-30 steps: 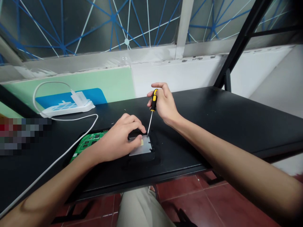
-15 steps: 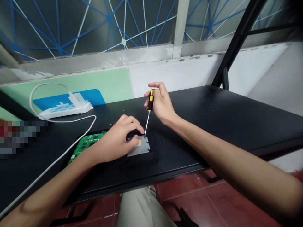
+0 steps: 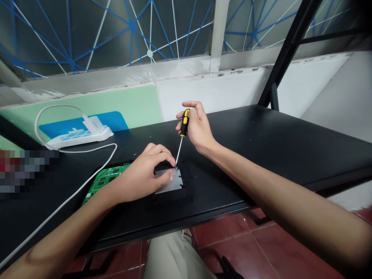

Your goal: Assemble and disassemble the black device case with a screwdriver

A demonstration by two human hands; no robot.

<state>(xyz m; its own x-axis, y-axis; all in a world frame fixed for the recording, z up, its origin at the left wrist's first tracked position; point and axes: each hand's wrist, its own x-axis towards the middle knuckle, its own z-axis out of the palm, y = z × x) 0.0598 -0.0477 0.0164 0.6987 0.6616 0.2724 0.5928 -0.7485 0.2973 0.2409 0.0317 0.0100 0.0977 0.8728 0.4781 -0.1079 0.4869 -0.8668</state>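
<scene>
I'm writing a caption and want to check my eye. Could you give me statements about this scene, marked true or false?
1. The right hand holds a black-and-yellow screwdriver. True.
2. The screwdriver's tip points up. False: it points down, at the silvery plate's far edge.
3. The left hand is over part of the silvery plate. True.
4. The green circuit board is right of the plate. False: it is left.
5. A white charger sits in the power strip. True.
</scene>
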